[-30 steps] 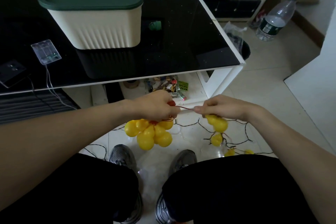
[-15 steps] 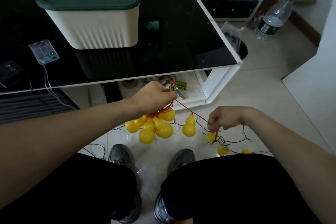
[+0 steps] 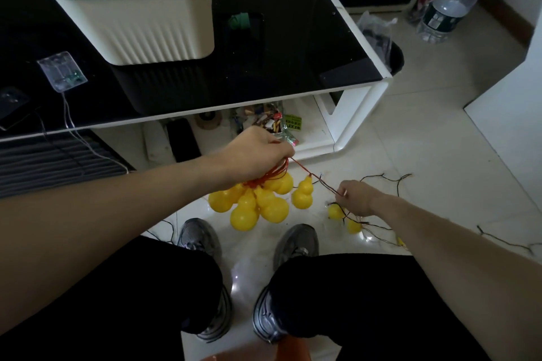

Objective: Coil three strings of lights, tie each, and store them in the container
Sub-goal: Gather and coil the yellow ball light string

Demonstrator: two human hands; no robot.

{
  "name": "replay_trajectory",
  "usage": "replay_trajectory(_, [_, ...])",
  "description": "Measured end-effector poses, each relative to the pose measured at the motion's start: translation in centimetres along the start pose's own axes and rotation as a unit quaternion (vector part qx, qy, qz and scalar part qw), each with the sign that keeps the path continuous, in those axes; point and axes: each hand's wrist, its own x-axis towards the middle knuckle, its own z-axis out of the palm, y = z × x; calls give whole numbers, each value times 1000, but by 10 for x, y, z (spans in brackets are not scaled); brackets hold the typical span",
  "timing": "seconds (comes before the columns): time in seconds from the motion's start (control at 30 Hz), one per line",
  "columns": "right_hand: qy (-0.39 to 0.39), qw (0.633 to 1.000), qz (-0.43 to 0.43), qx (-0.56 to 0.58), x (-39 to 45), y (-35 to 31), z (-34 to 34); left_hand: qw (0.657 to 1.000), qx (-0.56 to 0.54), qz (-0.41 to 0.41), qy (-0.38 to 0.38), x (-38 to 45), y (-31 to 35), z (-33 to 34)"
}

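My left hand (image 3: 258, 155) grips gathered loops of red wire, and a bunch of yellow gourd-shaped lights (image 3: 252, 202) hangs below it over my feet. One more gourd (image 3: 303, 195) dangles on the taut red wire running down to my right hand (image 3: 356, 196), which pinches that wire lower and to the right. Two further yellow lights (image 3: 335, 211) lie on the floor under my right hand. The cream container with a green lid (image 3: 137, 6) stands shut on the black table. A clear battery box (image 3: 62, 72) with a thin wire lies at the table's left.
The black glass table (image 3: 293, 47) with its white frame stands ahead, a cluttered shelf beneath it. Dark wire strands (image 3: 384, 179) trail over the tiled floor to the right. A plastic bottle (image 3: 451, 6) stands at the far right, and a black bin with a bag (image 3: 387, 47) sits beside the table.
My hands have drawn apart. The left hand rose with the bunch; the right hand slid down the wire to the lower right, leaving one more gourd hanging between them.
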Motion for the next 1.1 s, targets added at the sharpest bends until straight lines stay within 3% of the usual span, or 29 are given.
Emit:
replay_trajectory(0.1, [1, 998, 2, 59, -2, 13, 8, 1000, 14, -2, 4, 5, -1, 3])
replay_trajectory(0.37, [13, 999, -34, 34, -1, 19, -1, 998, -7, -48, 36, 17, -8, 8])
replay_trajectory(0.5, [-27, 997, -48, 48, 1, 21, -4, 999, 38, -22, 15, 17, -7, 14])
replay_trajectory(0.73, [-7, 996, -81, 46, 11, 21, 3, 984, 159, 14, -78, 13, 2, 17])
replay_trajectory(0.97, [-42, 990, -127, 46, 17, 0, 10, 981, 145, 21, -130, 8, 6, 23])
replay_trajectory(1.1, [-98, 988, -81, 88, 19, -7, 17, 979, 165, 29, -118, 12, 4, 21])
